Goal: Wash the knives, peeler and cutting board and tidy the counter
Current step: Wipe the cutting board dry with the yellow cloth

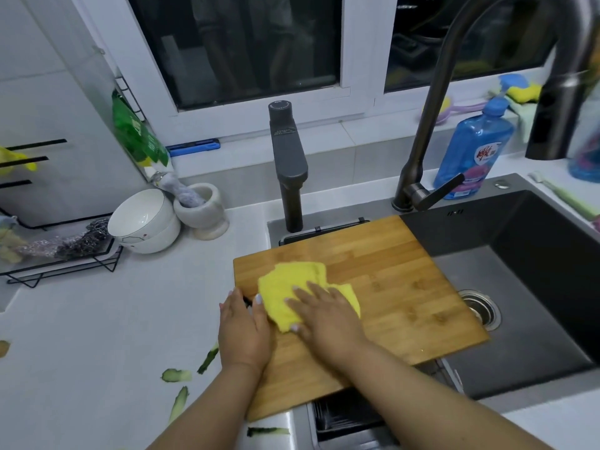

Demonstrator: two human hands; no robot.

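Head view: right hand point(328, 316) presses yellow cloth point(292, 287) on cutting board point(406, 287), seemingly flat

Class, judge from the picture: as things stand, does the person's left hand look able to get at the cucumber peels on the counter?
Probably yes. The left hand rests at the cutting board's left edge, and the cucumber peels lie on open counter just to its left, with nothing between.

Both forearms reached far into the scene, side by side. The right hand point(324, 316) lay flat with fingers spread and straight; the left hand point(244, 326) rested just left of it, fingers extended.
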